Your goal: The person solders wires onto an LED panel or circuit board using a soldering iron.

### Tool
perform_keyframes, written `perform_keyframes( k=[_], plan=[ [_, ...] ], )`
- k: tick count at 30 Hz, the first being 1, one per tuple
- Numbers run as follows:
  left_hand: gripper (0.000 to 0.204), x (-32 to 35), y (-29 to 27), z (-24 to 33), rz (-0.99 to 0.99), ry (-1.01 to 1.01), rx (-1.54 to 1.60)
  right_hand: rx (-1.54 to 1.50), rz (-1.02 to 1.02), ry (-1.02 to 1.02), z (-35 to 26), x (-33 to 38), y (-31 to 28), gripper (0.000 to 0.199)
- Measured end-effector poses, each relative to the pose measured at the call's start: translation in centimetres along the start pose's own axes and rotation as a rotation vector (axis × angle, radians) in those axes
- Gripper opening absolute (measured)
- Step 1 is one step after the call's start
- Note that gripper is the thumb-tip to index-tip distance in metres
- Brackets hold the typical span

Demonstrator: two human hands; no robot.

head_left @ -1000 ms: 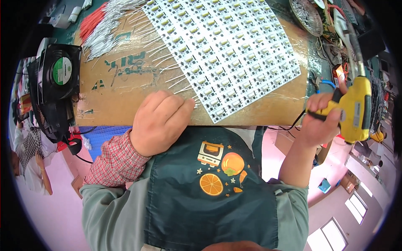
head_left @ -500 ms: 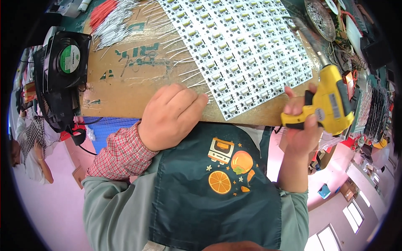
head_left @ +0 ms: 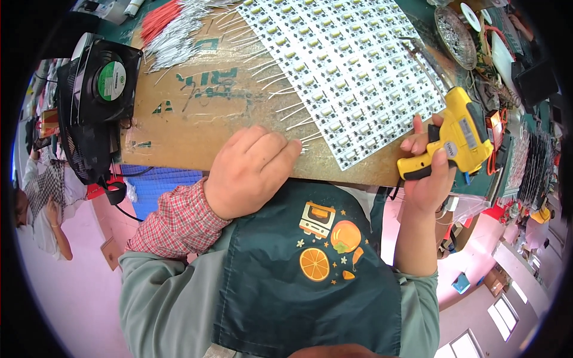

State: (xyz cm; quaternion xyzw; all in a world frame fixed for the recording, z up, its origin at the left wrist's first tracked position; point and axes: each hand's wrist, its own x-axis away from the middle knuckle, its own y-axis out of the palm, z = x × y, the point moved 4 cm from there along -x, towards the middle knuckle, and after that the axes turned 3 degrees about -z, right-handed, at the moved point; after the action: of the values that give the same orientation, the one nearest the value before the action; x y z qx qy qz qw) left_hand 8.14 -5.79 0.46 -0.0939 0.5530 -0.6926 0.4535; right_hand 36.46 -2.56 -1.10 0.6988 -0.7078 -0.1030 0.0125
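Your board (head_left: 352,77) is a white sheet of small repeated units in slanting rows, lying flat with 1 corner toward you; thin white wires (head_left: 290,107) stick out along its left edge. You hold the gun (head_left: 462,125), yellow with black trim, its metal nose slanting forward and left over the board's right edge.

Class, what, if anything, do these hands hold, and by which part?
The right hand holds the yellow gun-shaped tool by its handle; whether the left hand holds anything cannot be told.
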Motion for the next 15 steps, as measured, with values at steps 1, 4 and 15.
perform_keyframes(
  k=[1,4,15],
  plan=[
    [0.034,0.0,-0.2,0.1,-0.004,0.001,0.001,-0.001,0.003,0.002,0.1,-0.3,-0.3,0.063],
    [0.035,-0.4,-1.4,0.4,-0.002,0.003,0.027,-0.042,0.012,-0.022,-0.1,-0.6,-0.8,0.065],
    [0.033,-2.0,-0.3,1.8,0.025,0.058,0.121,-0.203,-0.212,0.352,-1.1,9.4,1.8,0.078]
  ],
)
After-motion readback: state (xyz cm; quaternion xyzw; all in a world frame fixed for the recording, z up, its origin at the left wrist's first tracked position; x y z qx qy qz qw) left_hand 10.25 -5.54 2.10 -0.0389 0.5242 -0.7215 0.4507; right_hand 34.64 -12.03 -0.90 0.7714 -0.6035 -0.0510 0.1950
